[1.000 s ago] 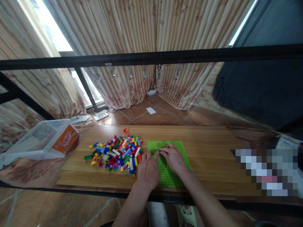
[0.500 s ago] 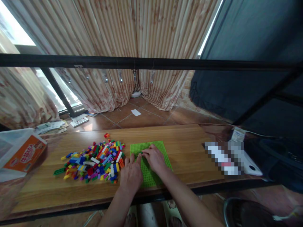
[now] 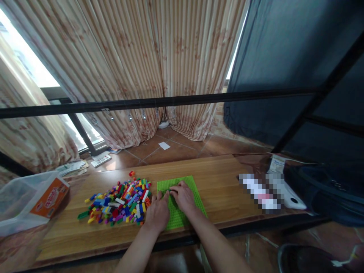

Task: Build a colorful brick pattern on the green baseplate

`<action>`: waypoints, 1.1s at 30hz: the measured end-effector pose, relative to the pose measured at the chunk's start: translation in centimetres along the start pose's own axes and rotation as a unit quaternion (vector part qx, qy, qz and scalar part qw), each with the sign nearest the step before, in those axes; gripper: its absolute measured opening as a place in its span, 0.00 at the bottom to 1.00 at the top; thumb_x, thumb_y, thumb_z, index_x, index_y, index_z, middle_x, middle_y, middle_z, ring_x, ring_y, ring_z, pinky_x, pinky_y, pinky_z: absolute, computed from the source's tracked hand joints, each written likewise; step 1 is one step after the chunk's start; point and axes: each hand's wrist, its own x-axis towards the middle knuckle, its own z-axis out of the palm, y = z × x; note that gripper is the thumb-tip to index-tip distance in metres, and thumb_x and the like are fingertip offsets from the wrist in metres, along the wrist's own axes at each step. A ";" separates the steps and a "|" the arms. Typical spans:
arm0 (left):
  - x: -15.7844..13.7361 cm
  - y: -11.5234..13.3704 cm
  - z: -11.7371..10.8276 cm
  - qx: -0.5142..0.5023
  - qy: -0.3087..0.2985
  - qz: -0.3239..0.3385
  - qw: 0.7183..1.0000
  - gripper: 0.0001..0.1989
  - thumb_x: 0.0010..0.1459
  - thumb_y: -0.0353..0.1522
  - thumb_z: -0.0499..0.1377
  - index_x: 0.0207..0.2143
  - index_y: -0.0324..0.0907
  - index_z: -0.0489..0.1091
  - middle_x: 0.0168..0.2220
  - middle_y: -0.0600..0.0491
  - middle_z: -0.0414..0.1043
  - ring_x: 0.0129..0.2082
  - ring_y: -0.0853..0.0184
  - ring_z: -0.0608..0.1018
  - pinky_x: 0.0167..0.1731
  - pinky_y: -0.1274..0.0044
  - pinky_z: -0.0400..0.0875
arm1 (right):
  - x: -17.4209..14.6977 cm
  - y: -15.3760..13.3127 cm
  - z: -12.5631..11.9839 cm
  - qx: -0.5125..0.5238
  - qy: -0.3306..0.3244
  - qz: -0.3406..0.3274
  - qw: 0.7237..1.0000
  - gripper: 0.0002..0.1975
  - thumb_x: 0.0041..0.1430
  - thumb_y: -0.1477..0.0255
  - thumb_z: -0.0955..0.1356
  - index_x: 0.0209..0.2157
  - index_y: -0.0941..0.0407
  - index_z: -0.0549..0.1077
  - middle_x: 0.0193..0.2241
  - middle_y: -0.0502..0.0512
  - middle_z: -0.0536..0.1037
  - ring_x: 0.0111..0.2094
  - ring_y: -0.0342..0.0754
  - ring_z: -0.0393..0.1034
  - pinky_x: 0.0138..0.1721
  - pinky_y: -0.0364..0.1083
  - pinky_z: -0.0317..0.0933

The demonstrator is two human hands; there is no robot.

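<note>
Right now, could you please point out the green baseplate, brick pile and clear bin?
Green baseplate (image 3: 177, 217), head view, on its bare near part.
Brick pile (image 3: 122, 201), head view, on its middle.
Clear bin (image 3: 49, 198), head view, on its labelled wall.

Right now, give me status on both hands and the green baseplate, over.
Left hand over left edge of green baseplate. Right hand at small dark-green piece, grip unclear. Brick pile close beside left hand.

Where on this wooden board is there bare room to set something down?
Widest: the wooden board right of the green plate, up to the blurred-out items. Smaller: its near left corner, between the brick pile and plastic box. Crowded: the gap between pile and plate, filled by the left hand, and the plate, where the right hand lies.
</note>
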 end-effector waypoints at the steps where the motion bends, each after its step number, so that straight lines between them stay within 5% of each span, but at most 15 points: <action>1: 0.1 -0.2 0.0 -0.003 0.004 0.011 1.000 0.34 0.50 0.22 0.49 0.62 0.38 0.56 0.58 0.39 0.61 0.54 0.55 0.67 0.51 0.69 0.63 | 0.0 0.0 0.0 -0.001 0.002 0.002 1.000 0.10 0.58 0.68 0.67 0.41 0.49 0.79 0.37 0.55 0.75 0.41 0.48 0.68 0.43 0.44 0.61; 6: 0.4 -2.0 0.2 -0.089 0.033 0.061 0.994 0.31 0.49 0.24 0.52 0.58 0.38 0.63 0.55 0.41 0.65 0.54 0.57 0.69 0.56 0.69 0.58 | 0.2 0.5 0.2 -0.007 -0.009 0.002 1.000 0.11 0.57 0.67 0.68 0.41 0.50 0.78 0.38 0.55 0.74 0.41 0.48 0.69 0.44 0.44 0.61; 10: 0.5 -3.6 -0.1 -0.196 0.056 0.057 0.977 0.23 0.51 0.25 0.53 0.50 0.42 0.70 0.48 0.47 0.71 0.46 0.64 0.74 0.48 0.75 0.65 | 0.6 1.1 0.2 -0.018 -0.035 -0.006 0.999 0.11 0.56 0.69 0.68 0.41 0.53 0.78 0.38 0.56 0.74 0.39 0.48 0.70 0.44 0.45 0.61; 15: 0.1 -7.5 -2.2 -0.251 0.122 -0.053 0.959 0.14 0.56 0.27 0.51 0.42 0.42 0.73 0.29 0.53 0.73 0.29 0.68 0.73 0.31 0.79 0.64 | 1.0 1.2 0.2 -0.038 -0.061 -0.021 0.997 0.11 0.55 0.72 0.68 0.41 0.56 0.78 0.38 0.58 0.74 0.39 0.50 0.70 0.44 0.48 0.61; 23: -2.0 -14.0 -3.7 -0.244 0.173 -0.186 0.936 0.10 0.55 0.28 0.51 0.31 0.41 0.73 0.20 0.56 0.67 0.25 0.69 0.69 0.26 0.80 0.56 | 0.5 -1.4 0.2 -0.100 -0.026 -0.032 0.994 0.13 0.58 0.73 0.63 0.43 0.55 0.76 0.38 0.58 0.76 0.38 0.51 0.70 0.42 0.49 0.61; 33: -2.5 -14.1 -3.2 -0.254 0.125 -0.168 0.944 0.09 0.52 0.27 0.53 0.23 0.40 0.71 0.19 0.56 0.64 0.23 0.70 0.67 0.25 0.80 0.52 | -2.3 -6.7 3.8 0.058 -0.158 -0.143 0.975 0.14 0.55 0.77 0.66 0.42 0.52 0.75 0.37 0.53 0.74 0.38 0.47 0.69 0.42 0.45 0.60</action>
